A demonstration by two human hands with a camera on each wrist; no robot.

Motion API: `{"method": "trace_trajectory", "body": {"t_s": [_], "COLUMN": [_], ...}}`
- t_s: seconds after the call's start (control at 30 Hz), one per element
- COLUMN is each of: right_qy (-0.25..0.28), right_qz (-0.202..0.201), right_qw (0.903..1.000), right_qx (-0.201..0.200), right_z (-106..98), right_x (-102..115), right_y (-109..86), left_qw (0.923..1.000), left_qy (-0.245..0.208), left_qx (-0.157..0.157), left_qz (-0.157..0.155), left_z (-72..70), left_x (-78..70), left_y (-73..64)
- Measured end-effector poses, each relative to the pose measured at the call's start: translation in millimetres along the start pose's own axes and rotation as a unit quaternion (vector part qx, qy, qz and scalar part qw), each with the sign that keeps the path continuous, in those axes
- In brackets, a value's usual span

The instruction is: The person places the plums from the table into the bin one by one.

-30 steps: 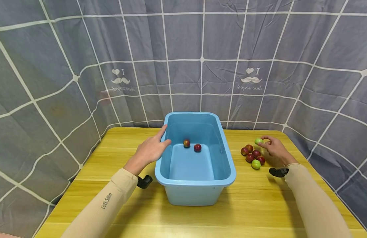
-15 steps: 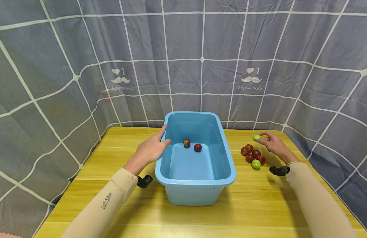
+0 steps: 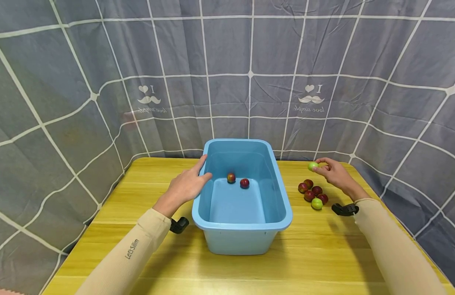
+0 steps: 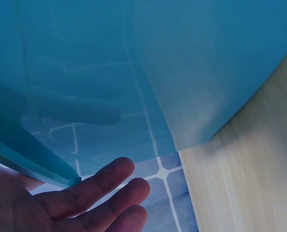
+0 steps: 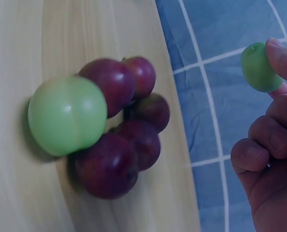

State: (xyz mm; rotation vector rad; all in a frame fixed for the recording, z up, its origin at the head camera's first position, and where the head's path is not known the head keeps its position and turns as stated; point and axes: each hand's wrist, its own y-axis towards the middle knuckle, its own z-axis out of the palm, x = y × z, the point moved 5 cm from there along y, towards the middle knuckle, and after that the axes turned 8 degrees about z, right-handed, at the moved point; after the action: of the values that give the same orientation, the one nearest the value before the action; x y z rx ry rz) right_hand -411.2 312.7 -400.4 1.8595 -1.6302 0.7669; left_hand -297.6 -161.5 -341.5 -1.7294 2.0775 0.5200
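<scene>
The right hand (image 3: 334,174) pinches a green plum (image 5: 257,67) between thumb and a fingertip, its other fingers curled underneath; the fruit is off the table (image 3: 323,250), beyond the five red plums (image 3: 309,196) and the second green plum (image 3: 317,203). That pinch sits on one end only, so I'd want it firm enough to stop a slip, yet gentle on the skin, with height enough to miss the pile and the blue tub's rim (image 3: 242,226). The left hand (image 3: 186,184) holds that rim, thumb over it, fingers loosely apart outside; steady pressure there should keep the tub and its two plums (image 3: 231,178) from shifting.
</scene>
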Motion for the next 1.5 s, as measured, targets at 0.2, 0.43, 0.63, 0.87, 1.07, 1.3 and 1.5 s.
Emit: {"method": "trace_trajectory", "body": {"t_s": [0.2, 0.43, 0.63, 0.87, 1.07, 1.3, 1.5], "right_qy": [0.021, 0.019, 0.013, -0.002, -0.009, -0.011, -0.029], "right_qz": [-0.016, -0.035, -0.050, -0.067, -0.079, -0.099, -0.101], "right_qw": [0.9996, 0.9992, 0.9986, 0.9977, 0.9968, 0.9949, 0.9942], "right_qx": [0.007, 0.009, 0.012, 0.008, 0.011, 0.020, 0.021], "right_z": [0.0, -0.8, -1.2, -1.4, -0.4, -3.9, -1.6], "right_x": [15.9, 34.2, 50.7, 65.3, 81.4, 125.0, 117.3], "right_y": [-1.5, -2.2, -3.7, -7.6, -11.3, -34.4, -19.2], "left_qw": [1.0000, 1.0000, 1.0000, 1.0000, 1.0000, 1.0000, 1.0000], "left_qy": [0.002, 0.002, 0.003, 0.004, 0.001, 0.002, 0.001], "left_qx": [-0.002, -0.001, 0.000, 0.002, 0.001, 0.002, 0.000], "left_qz": [0.000, 0.000, -0.001, -0.002, -0.004, -0.003, -0.003], "left_z": [-0.1, 0.8, 0.7, 1.5, 1.6, 0.7, 0.6], "left_x": [-0.2, 0.7, 0.5, 0.3, 0.3, -0.1, 0.0], "left_y": [-0.1, 0.8, 0.9, 0.6, 0.1, 0.4, 1.2]}}
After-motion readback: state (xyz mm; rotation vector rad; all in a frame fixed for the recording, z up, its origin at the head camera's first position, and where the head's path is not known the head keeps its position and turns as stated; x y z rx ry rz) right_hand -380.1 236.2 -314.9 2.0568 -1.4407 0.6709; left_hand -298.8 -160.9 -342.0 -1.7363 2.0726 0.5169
